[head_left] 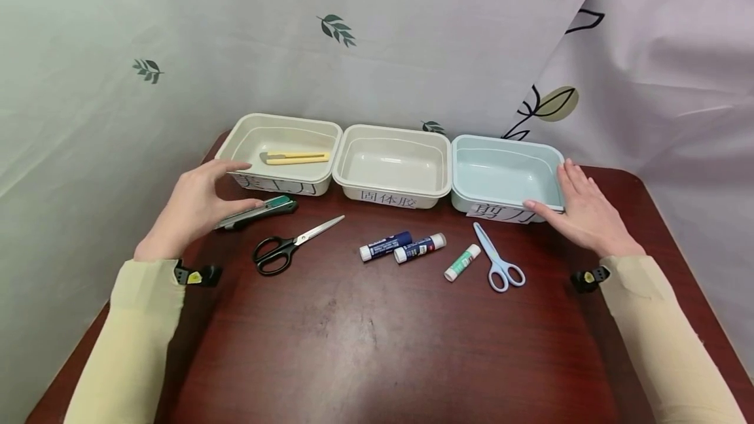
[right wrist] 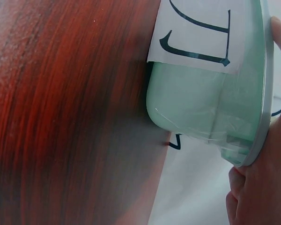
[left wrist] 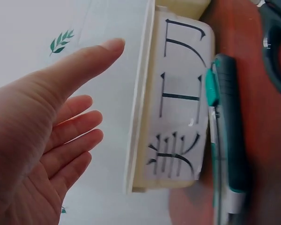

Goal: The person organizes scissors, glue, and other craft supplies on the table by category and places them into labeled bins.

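Note:
My left hand hovers by the front left corner of a cream bin, thumb and fingers spread, holding nothing. In the left wrist view a gap shows between the thumb and the bin's labelled front. A yellow utility knife lies inside that bin. Below its front lies a green and black utility knife, partly behind my left thumb in the head view. My right hand rests against the right end of a light blue bin, fingers extended along the side and thumb at the front rim.
A second cream bin stands between the other two. On the dark red table lie black-handled scissors, two blue glue sticks, a green glue stick and light blue scissors. A patterned curtain hangs behind.

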### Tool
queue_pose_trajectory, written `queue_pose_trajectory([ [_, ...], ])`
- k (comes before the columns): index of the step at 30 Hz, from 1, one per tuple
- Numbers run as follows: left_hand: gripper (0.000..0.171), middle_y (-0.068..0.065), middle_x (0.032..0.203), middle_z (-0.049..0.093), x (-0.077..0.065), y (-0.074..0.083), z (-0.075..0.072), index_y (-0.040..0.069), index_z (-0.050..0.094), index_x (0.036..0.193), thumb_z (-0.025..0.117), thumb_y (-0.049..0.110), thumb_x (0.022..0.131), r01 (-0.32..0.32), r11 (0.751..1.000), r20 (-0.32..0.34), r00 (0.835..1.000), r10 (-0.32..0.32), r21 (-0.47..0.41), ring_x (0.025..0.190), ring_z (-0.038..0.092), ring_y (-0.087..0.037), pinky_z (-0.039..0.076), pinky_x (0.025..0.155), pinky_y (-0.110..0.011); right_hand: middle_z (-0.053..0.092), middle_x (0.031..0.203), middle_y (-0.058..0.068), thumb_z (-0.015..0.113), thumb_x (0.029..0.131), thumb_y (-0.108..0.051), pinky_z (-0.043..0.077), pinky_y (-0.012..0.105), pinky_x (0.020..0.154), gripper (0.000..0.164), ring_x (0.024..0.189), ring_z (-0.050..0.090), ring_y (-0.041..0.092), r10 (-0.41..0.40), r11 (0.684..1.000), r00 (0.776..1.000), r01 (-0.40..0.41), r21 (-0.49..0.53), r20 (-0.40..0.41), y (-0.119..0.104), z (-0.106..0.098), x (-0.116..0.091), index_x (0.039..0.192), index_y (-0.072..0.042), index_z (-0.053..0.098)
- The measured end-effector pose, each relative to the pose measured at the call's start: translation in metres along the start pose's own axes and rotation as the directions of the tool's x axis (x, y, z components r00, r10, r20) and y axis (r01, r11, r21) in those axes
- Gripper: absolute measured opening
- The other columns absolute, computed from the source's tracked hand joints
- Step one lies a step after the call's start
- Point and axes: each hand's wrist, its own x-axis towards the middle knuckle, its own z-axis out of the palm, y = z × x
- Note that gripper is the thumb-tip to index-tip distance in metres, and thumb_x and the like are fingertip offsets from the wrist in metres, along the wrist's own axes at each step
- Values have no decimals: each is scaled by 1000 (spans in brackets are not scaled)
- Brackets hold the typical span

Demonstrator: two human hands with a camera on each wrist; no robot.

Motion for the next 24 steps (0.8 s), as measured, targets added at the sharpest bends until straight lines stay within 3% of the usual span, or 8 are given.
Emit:
queue_pose_trajectory([
  [9, 66, -12, 125, 66, -12, -12, 15, 6, 68, 127, 94, 33, 73, -4, 1000, 9, 1000, 4, -8, 120, 56, -33, 43, 99, -55, -2, 166, 25, 53, 98, -61, -3, 45, 122, 102, 153, -2, 37, 4, 1000, 1000, -4, -1, 4, 0, 0, 1, 158, 8, 7],
  [14, 66, -15, 123, 67, -16, -18, 16, 4, 68, 126, 94, 35, 74, 49, 999, 71, 996, -50, 7, 119, 57, -34, 43, 99, -54, -2, 166, 25, 53, 98, -60, -3, 45, 122, 102, 153, -3, 36, 2, 1000, 1000, -2, 1, 4, 0, 1, 1, 158, 8, 7],
  [24, 77, -24, 125, 64, -21, -37, 19, -1, 66, 129, 92, 46, 73, 136, 988, 182, 972, -147, 72, 117, 56, -41, 43, 97, -60, -1, 166, 26, 53, 99, -60, -3, 45, 122, 102, 153, -2, 37, 1, 1000, 1000, -1, 0, 2, 0, 0, 1, 158, 9, 8],
])
